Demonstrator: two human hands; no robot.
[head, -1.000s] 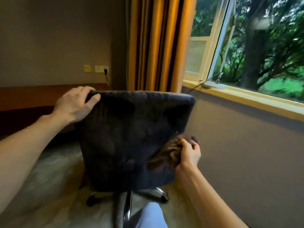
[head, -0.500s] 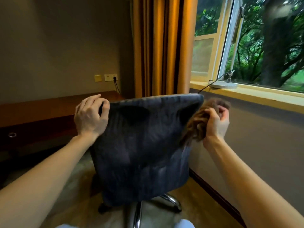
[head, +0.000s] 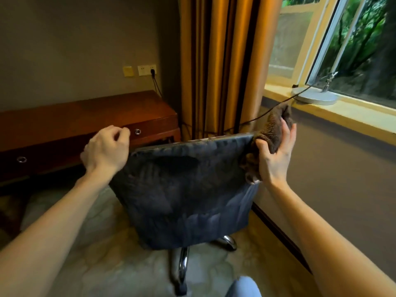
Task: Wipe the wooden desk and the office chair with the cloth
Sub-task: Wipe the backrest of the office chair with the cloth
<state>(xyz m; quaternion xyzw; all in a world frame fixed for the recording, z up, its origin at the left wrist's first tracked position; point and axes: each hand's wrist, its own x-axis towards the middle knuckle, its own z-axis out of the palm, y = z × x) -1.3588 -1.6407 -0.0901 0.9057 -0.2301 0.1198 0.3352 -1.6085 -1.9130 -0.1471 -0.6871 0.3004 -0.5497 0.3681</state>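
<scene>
Brown cloth bunched against the top right corner of the office chair backrest, gripped by the right hand, whose fingers and thumb wrap round it. A clean pass probably calls for steady pressure along the top edge. Left hand is beside the top left corner, fingers loosely curled, holding nothing. Wooden desk stands beyond, against the wall.
</scene>
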